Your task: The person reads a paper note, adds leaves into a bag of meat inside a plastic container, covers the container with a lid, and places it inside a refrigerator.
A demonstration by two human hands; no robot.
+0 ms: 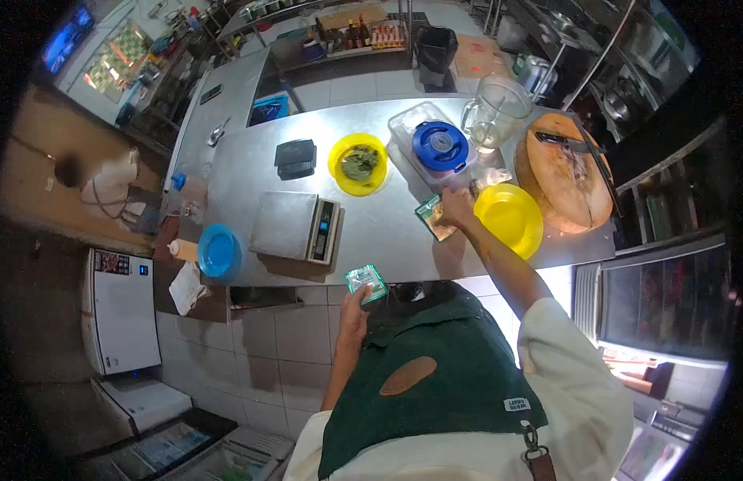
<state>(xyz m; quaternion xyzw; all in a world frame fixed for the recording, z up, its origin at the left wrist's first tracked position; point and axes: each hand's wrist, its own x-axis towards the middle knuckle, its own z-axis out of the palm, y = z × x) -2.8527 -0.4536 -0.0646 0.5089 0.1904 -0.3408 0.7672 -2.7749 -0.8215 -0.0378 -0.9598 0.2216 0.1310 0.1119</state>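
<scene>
My left hand (353,314) pinches a green-and-white sachet (365,280) at the table's near edge. Over the steel table, my right hand (457,207) has its fingers closed on a green packet with a food picture (432,216). Just right of that hand lies a yellow plate (512,223), partly behind my forearm. A crumpled clear wrapper (492,178) lies between the hand and a glass pitcher (496,112). Farther back, a yellow bowl (359,186) holds green leaves (359,163). A blue-lidded container (440,147) sits in a clear plastic tray (403,122).
A kitchen scale (295,227) and a small black box (295,159) stand left of centre. At the far right a thick wooden board (560,192) carries a knife (570,144). A blue bowl (219,251) is at the left edge. Another person (111,180) is at the far left.
</scene>
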